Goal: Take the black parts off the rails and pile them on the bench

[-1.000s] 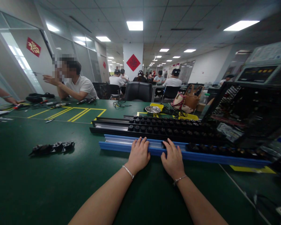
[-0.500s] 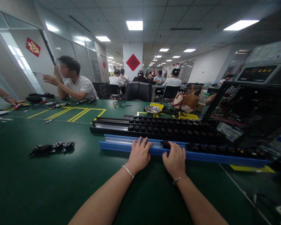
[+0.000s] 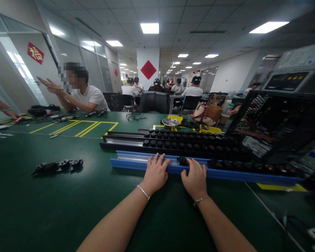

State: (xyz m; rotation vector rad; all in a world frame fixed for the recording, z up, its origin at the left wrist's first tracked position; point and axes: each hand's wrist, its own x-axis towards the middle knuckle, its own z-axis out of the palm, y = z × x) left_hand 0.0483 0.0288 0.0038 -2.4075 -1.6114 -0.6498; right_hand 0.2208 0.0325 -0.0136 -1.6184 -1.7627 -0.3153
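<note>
A long blue rail (image 3: 136,166) with a pale inner channel lies across the green table in front of me. My left hand (image 3: 156,173) rests over it, fingers spread and stretched toward its far wall. Inside the channel sits a small black part (image 3: 182,161), its exact kind too dark to make out. My right hand (image 3: 195,176) has bent fingers against this part's right side, with the thumb at the rail's near wall. Farther right, several similar black parts (image 3: 225,164) stand in a row in the same rail.
Behind the blue rail lie black rails (image 3: 123,142) holding rows of black parts. A metal dish (image 3: 170,122) stands beyond them, and an open computer case (image 3: 275,129) at right. Several black pieces (image 3: 59,166) lie at left. A person (image 3: 86,94) sits across the table.
My right hand and the small black part have shifted slightly left along the rail, and more of the part shows. My left hand stays put. The seated person's hands have moved left.
</note>
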